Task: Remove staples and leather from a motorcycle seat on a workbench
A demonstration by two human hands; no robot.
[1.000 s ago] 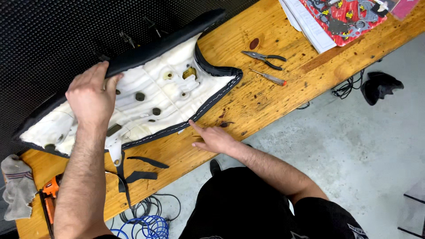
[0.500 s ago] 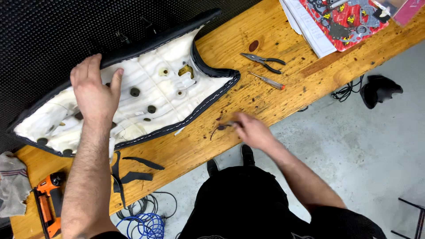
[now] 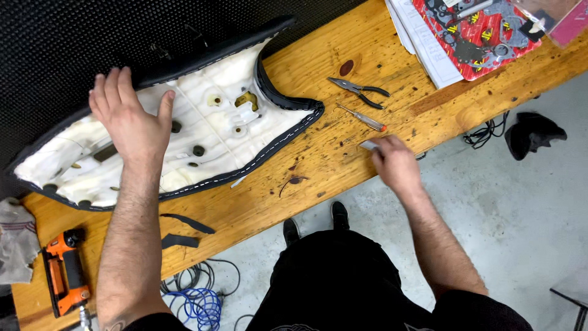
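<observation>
An upturned motorcycle seat [image 3: 220, 132], with a white moulded base and black stitched cover edge, lies on the wooden bench [image 3: 318, 165]. My left hand [image 3: 131, 119] rests flat on the seat base with its fingers spread. My right hand [image 3: 395, 162] is at the bench's front edge, fingertips pinched on a small flat grey piece [image 3: 369, 145]. Just beyond it lies a thin pick with an orange tip [image 3: 365, 117]. A pair of black-handled pliers [image 3: 358, 92] lies farther back.
Papers and a red card of gaskets [image 3: 471, 34] sit at the far right of the bench. An orange power tool [image 3: 64, 270] and a grey rag [image 3: 17, 242] are at the left end. Black cover scraps [image 3: 184, 230], blue cable [image 3: 199, 303] and a black cloth [image 3: 533, 132] lie nearby.
My right hand has moved right along the bench's front, away from the seat edge to beside the orange-tipped pick. My left hand has stayed spread on the seat base.
</observation>
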